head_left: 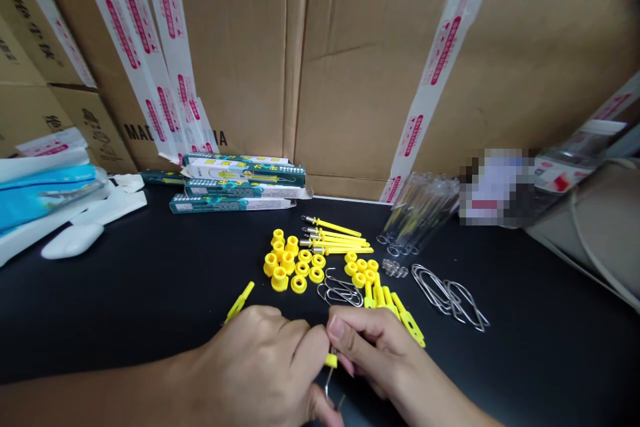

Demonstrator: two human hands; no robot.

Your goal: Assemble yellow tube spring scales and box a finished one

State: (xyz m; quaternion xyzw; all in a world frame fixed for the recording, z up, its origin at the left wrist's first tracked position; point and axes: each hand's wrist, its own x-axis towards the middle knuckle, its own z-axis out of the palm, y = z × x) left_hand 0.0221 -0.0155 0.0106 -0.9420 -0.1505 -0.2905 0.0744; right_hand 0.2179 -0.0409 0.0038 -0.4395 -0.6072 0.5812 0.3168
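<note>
My left hand (270,363) and my right hand (375,350) meet at the near middle of the black table, both closed. A small yellow plastic piece (331,360) shows between them, with a bent metal wire hook (327,383) running down from it to my left thumb. My right thumb and fingers pinch at the upper end of this part, which the fingers mostly cover. Just beyond my hands lie thin wire hooks (341,292) and flat yellow slotted pieces (407,320). Another yellow slotted piece (240,301) lies beyond my left wrist.
Yellow collars (279,278), rings (299,284), small caps (359,279) and rods with metal ends (345,241) lie mid-table. To the right are clear tubes (417,217), small springs (395,268) and large wire loops (447,297). Green-white boxes (240,203) stand before cardboard (345,80).
</note>
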